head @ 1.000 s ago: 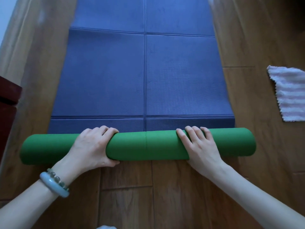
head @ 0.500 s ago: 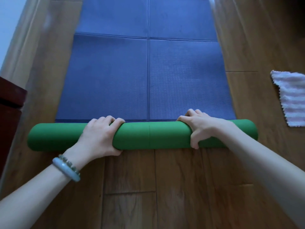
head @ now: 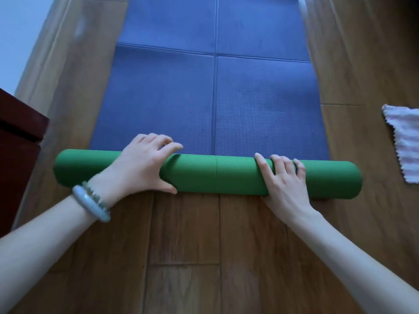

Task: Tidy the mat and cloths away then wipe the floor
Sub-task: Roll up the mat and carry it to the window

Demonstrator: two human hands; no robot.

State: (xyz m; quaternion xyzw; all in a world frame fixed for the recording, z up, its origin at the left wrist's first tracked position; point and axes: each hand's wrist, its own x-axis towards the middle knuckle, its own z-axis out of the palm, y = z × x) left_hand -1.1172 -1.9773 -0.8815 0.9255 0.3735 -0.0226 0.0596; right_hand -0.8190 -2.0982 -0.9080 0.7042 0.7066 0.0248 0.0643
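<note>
Left hand (head: pixel 140 168) grips the rolled mat (head: pixel 215 175) (green side out); right hand (head: pixel 285 184) presses flat on it.

Mat (head: pixel 215 98): far end runs off frame at 12 o'clock, full length unknown. Roll (head: pixel 215 175): inner turns and underside hidden, and both grips cover stretches of it. Left grip (head: pixel 145 164): fingertips go over the roll's far side, slightly blurred, so I can't see where they land. Right grip (head: pixel 283 184): thumb not visible, can't tell where it sits. Forearms cut by the frame at 8 and 4 o'clock. Cloth (head: pixel 405 141) at 3 o'clock: right part cropped, full shape unknown. Dark red cabinet (head: pixel 18 143) at 9 o'clock: only a corner in frame. Bracelets (head: pixel 90 202): underside hidden by the wrist. Corner at 1 o'clock too dark to read.
</note>
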